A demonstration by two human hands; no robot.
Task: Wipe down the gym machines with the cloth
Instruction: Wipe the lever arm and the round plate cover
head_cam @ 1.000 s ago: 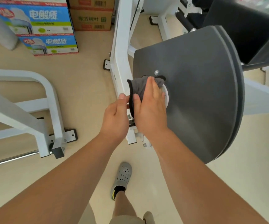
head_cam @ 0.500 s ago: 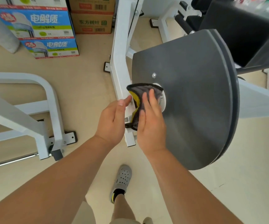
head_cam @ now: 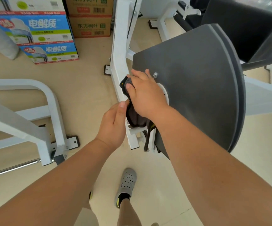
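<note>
cloth under right fingers, left hand touching

Entry, counts only.

- Hands: we count two, the left hand and the right hand.
- Cloth: one, dark grey.
- White machine frames: we count at least two, the disc frame and the left frame.
- Grey disc: one.
- Bolt on its face: one.
- Cartons: five in all. We log three printed cartons in one stack and two brown cartons in the next stack.
- Shoe: one, grey and perforated.
- Black pads at upper right: we cannot settle the number.
</note>
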